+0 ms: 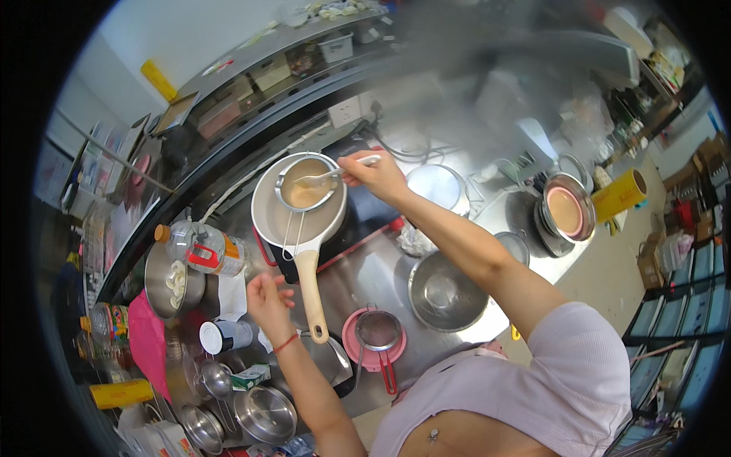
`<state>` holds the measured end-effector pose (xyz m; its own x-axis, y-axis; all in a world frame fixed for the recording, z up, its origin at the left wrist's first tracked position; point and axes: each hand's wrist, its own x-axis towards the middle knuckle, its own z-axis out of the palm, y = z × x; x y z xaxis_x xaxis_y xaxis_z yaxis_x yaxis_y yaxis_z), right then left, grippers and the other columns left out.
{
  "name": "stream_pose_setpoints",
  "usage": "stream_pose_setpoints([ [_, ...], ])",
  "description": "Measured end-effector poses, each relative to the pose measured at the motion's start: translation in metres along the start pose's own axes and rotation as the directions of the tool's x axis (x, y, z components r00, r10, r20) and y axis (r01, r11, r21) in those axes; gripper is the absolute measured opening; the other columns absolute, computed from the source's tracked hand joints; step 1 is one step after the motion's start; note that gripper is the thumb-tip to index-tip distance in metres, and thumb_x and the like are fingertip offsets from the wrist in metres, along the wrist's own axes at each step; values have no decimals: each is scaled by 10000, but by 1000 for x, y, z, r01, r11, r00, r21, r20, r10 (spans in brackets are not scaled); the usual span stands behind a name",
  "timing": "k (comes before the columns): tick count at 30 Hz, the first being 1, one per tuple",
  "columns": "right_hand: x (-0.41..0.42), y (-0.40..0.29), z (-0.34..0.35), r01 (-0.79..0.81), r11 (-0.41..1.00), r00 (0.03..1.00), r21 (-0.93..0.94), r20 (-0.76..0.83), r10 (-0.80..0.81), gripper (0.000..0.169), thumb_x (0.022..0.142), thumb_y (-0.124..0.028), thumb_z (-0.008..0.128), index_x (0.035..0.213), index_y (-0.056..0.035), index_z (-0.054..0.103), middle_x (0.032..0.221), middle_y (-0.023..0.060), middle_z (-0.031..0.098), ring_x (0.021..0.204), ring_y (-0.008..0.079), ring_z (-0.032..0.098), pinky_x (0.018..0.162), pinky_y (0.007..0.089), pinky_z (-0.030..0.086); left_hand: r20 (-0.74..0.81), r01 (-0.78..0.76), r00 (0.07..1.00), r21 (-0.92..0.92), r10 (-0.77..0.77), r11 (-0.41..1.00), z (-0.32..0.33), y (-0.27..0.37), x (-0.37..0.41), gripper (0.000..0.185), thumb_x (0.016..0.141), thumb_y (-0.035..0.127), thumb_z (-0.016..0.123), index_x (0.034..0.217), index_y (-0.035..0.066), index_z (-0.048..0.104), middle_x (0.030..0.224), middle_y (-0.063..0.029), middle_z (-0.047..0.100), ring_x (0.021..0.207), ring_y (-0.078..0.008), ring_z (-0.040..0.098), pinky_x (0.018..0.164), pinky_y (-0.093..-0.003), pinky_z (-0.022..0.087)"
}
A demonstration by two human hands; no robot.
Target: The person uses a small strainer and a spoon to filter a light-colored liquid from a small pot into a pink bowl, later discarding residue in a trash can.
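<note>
My right hand (374,174) grips a pale utensil (322,177), probably a spoon, with its tip in tan liquid. That liquid is in a small metal strainer or bowl (278,197) with a wire handle, set inside a light-coloured saucepan (260,208). More pale liquid shows in the saucepan around it. The pan stands on a black induction cooker (365,211), its beige handle (311,294) pointing towards me. Left of that handle, my left hand (269,300) hovers with fingers loosely apart, holding nothing.
A plastic bottle (214,251) lies beside a metal pot (157,285) at left. Near me are a red-handled sieve (378,329) on a pink bowl (349,343) and a steel bowl (448,294). Another steel bowl (587,214) at right holds a pink-rimmed container (564,210).
</note>
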<state>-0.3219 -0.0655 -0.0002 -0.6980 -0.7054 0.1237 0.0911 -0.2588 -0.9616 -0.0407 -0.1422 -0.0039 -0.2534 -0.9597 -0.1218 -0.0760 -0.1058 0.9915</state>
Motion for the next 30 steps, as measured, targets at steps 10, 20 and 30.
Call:
stream_pose_setpoints([
  [10,-7,45,2,-248,590,827,768,-149,542,305,877,-266,535,898,35,570,782,176,637,650,225,642,567,269,551,-34,27,998,-450,-47,893,-14,15,-127,194,918,226,544,969,40,531,710,-58,581,482,-65,454,398,-175,292],
  [20,-161,-28,-68,-34,599,868,800,-274,415,331,889,-292,561,979,24,592,870,148,621,765,178,608,698,238,510,495,348,863,-444,-98,826,-8,-7,-158,89,916,109,524,867,35,529,613,-30,501,472,-66,411,415,-175,319],
  [30,-335,-48,-106,-449,885,754,123,-479,449,301,868,-211,619,1086,-3,615,858,94,658,696,104,611,638,235,517,820,574,530,-160,-216,803,20,-32,-194,179,918,122,525,771,25,493,653,-72,538,507,-106,461,453,-214,368],
])
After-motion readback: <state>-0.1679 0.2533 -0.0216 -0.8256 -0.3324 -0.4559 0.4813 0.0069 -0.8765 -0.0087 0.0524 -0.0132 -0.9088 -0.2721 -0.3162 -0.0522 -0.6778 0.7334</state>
